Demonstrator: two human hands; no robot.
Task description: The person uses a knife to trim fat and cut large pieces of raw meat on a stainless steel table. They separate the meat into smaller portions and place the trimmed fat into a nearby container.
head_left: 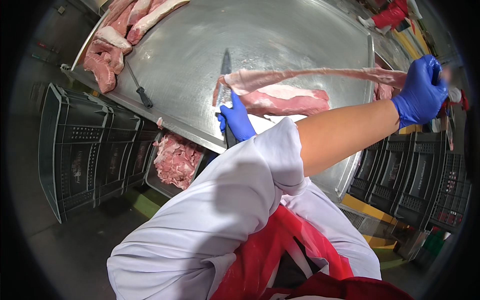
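Note:
My left arm crosses over to the right, and my left hand (421, 90), in a blue glove, is shut on the end of a long pale strip of membrane (310, 75) pulled taut off a pink pork cut (287, 101). The cut lies on the steel table (280, 35). Below that arm, my right hand (236, 119), also blue-gloved, grips a knife (226, 70) whose blade points away from me beside the cut's left end, where the strip starts. My white sleeve hides my right forearm.
Several pork pieces (107, 55) lie at the table's far left corner, with a black-handled sharpening steel (138, 86) beside them. A tray of meat trimmings (175, 160) sits below the table edge. Black crates stand on the left (85, 145) and on the right (415, 180). A person in red (392, 15) stands far off.

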